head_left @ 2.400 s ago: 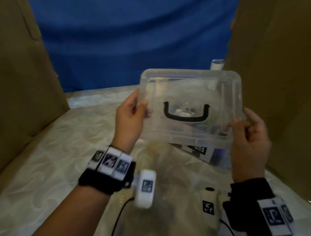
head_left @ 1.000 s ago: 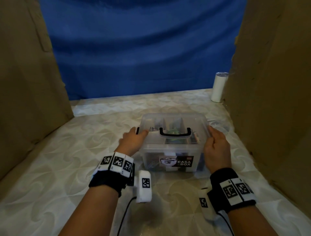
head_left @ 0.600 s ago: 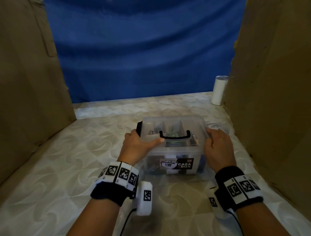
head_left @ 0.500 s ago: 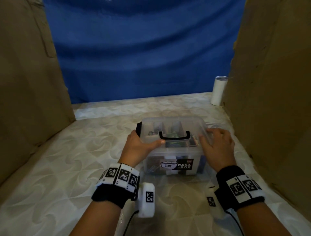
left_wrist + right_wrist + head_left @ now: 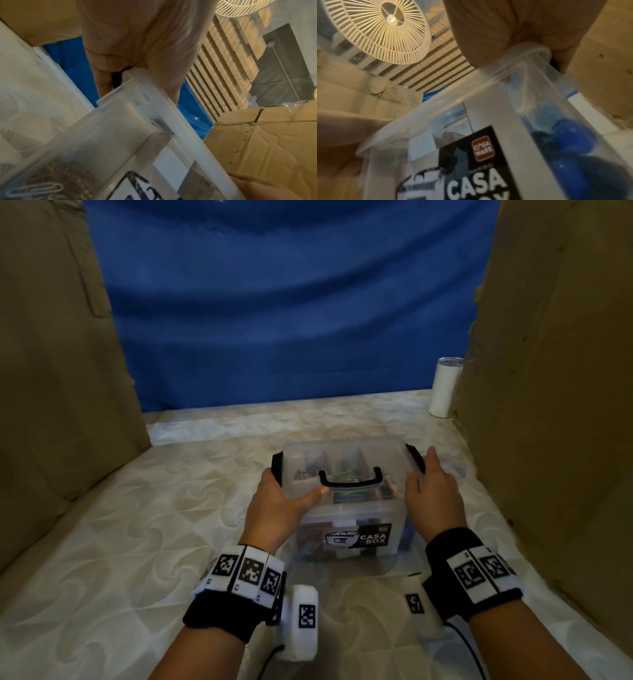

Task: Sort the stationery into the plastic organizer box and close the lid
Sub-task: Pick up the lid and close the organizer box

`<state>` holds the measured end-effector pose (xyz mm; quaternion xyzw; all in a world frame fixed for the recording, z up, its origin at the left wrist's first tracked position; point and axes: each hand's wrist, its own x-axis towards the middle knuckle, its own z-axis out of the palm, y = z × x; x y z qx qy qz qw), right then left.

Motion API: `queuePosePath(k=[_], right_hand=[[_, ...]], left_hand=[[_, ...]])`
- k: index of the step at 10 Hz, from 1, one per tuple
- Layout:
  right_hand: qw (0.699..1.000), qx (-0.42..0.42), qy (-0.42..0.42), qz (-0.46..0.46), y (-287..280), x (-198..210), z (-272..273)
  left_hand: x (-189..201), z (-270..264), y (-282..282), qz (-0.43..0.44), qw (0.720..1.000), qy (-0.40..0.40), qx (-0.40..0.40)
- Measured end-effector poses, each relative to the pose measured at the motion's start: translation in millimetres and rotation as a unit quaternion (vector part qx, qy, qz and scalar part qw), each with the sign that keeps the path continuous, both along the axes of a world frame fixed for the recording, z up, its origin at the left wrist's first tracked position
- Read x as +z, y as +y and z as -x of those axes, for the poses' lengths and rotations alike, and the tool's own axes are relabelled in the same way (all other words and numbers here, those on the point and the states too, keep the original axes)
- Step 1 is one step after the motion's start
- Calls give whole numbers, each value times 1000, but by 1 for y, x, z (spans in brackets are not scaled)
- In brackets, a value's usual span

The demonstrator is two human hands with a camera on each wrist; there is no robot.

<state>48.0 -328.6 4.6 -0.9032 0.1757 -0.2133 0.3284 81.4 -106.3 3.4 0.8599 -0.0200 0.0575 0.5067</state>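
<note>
Near centre on the quilted cream surface [image 5: 137, 542], lid [image 5: 346, 453] on: the clear organizer box [image 5: 346, 539], paper clips and blue items inside. Gripping the lid's left end with the left hand [image 5: 274, 508], thumb across the top, fingers hooked over the black left latch [image 5: 276, 470]. Resting the right hand [image 5: 433, 501] against the right latch [image 5: 414, 458], fingers straight, thumb on the lid. Far right, a white cylinder [image 5: 445, 386]; beyond, blue cloth [image 5: 291, 320].

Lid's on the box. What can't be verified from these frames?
- Whether the left latch is engaged: in the head view, the left hand covers its lower end.
- The right latch: same, the right hand lies along it.
- Which stationery sits in which compartment: blurred through the clear lid and walls.
</note>
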Motion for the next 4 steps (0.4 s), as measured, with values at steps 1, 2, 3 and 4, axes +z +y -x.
queuePosePath(k=[1, 2, 3, 4], right_hand=[[996, 18, -34, 83, 0, 4, 1], [993, 43, -13, 109, 1, 10, 8], [986, 73, 23, 146, -3, 16, 6], [986, 121, 45, 110, -8, 13, 20]], left_hand=[[5, 3, -2, -32, 999, 2, 3], [8, 7, -2, -43, 999, -2, -6], [9, 7, 0, -72, 997, -2, -26], [17, 31, 14, -117, 990, -5, -79]])
